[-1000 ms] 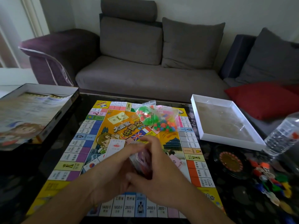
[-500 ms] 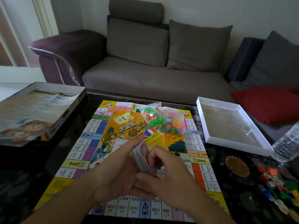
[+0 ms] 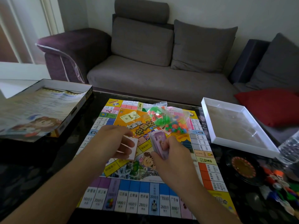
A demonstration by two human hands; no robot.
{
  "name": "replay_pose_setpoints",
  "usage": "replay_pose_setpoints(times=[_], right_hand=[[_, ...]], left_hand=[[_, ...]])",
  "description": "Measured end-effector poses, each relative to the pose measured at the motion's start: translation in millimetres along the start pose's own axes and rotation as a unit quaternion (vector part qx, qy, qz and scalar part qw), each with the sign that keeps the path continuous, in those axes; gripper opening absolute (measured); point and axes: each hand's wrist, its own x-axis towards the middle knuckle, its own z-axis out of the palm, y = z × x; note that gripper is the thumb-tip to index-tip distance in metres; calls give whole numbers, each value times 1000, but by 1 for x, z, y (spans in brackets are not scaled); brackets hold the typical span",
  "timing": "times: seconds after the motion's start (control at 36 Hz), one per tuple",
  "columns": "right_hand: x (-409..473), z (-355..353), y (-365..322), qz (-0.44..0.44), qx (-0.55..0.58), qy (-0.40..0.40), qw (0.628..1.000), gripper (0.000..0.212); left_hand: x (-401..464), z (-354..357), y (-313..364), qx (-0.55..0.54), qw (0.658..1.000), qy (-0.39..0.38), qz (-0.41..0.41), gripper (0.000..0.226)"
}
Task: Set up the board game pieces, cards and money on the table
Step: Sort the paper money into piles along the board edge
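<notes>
A colourful game board (image 3: 129, 196) lies flat on the dark table. My right hand (image 3: 171, 156) grips a stack of purple cards (image 3: 157, 141) above the board's middle. Just left of it, my left hand (image 3: 113, 141) holds a small white card (image 3: 131, 148) in its fingers, apart from the stack. A clear plastic bag of small coloured pieces (image 3: 168, 119) rests on the board's far right part.
An open box lid holding a printed sheet (image 3: 37, 109) sits at the left. A white shallow tray (image 3: 239, 126) lies at the right, with a black roulette wheel (image 3: 243, 167), loose coloured pawns (image 3: 278, 183) and a plastic bottle (image 3: 289, 147) nearby. A grey sofa (image 3: 153, 75) stands behind.
My hands were together around the card stack; now they have parted, the left carrying one white card away leftward while the right keeps the stack.
</notes>
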Motion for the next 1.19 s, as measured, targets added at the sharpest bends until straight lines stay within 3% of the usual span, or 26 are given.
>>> replay_pose_setpoints(times=[0.08,0.19,0.31,0.5,0.69,0.81,0.92,1.06,1.19], right_hand=[[3,12,-8,-23,-57,17,998,31],[2,33,-9,-29,-164,-3,986,52],[-5,35,-4,-28,-184,-35,982,64],[-31,-2,4,-72,-134,-7,988,20],[-60,-26,12,-24,-125,-72,989,14],[-61,-26,11,3,-92,-75,993,14],[-56,-27,14,1,-69,-62,996,16],[-39,-28,20,8,-31,-86,996,29],[-21,-21,20,-17,-26,-137,990,43]], left_hand=[[3,0,-1,-3,1000,-4,-2,16],[3,-1,-4,-10,1000,5,21,17],[-1,-5,-4,-17,999,9,37,18],[-10,-9,-4,0,998,4,57,16],[-17,1,-12,93,993,-28,66,16],[-22,27,-32,220,970,-41,96,10],[-27,50,-47,369,920,-52,119,13],[-29,62,-54,451,880,-21,149,14],[-30,64,-54,475,870,-14,133,18]])
